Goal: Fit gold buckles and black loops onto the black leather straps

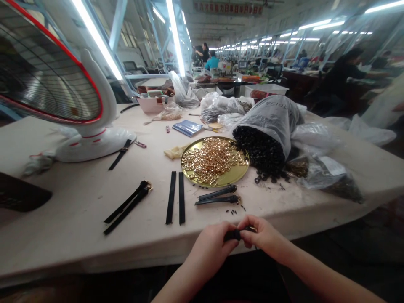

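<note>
Both hands meet at the table's front edge around a black strap [232, 235]. My left hand [214, 242] is closed on the strap, thumb and fingers pinching it. My right hand [257, 233] is closed at the strap's other end, where a bit of gold metal [252, 229] shows between the fingers. Most of the strap is hidden. Just beyond lie finished-looking black straps with gold buckles [217, 197] and several tiny black pieces [233, 211]. Two plain black strips [176, 198] lie side by side to the left. A gold round tray [214, 184] holds a heap of gold buckles [213, 158].
A white fan [94, 143] with a red rim stands at left. More buckled straps [129, 206] lie before it. A plastic bag [271, 118] spills black loops [260, 145] at right, beside bagged small parts [334, 176]. A blue packet [187, 128] lies behind the tray. People work farther back.
</note>
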The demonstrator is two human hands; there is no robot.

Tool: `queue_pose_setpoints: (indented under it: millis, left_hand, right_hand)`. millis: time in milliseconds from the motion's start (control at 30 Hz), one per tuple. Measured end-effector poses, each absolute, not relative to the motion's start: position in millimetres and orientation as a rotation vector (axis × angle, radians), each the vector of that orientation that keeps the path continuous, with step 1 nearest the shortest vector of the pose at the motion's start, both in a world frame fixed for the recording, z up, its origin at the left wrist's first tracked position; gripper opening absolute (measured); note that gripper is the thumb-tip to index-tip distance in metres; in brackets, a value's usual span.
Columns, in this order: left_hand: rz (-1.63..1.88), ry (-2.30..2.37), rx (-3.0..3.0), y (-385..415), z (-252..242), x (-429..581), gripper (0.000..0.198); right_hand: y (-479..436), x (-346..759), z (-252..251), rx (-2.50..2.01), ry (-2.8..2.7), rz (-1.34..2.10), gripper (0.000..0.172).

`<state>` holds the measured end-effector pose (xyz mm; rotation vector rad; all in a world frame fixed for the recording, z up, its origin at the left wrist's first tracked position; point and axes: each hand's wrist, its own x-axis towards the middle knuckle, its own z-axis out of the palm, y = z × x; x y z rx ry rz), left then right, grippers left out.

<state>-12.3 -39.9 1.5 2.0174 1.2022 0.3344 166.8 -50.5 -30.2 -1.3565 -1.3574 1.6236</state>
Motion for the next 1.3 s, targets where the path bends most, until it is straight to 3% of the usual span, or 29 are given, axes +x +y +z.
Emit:
queue_pose_setpoints:
  millis: [233,433,667,1133,1233,1300]
  left_hand:
    - [0.444,1.212,1.682,-41,-2,-15,0.014]
    - [0.499,1.249,1.708,-38,-4,-15,0.015]
    - [0.448,1.295,1.717,-28,-10,-26,0.014]
    - [0.474,1.224,1.689,-7,-24,-19,0.016]
    - [0.507,1.246,1.659,-3,-30,-20,0.017]
    - [0.498,1.272,1.663,0,-32,-21,0.020]
  right_hand:
    - [-54,170,-10,-1.373,-1.759,1.180,0.020]
    - [-45,173,-14,-1.365,-1.747,1.300,0.023]
    - [-32,178,-16,-1.447,-1.820,1.270,0.007]
    - [-19,160,-30,-1.442,-1.765,1.327,0.005]
    - [-15,157,-32,-1.436,-1.788,1.280,0.007]
    - [-10,156,-31,-1.379,-1.919,1.130,0.020]
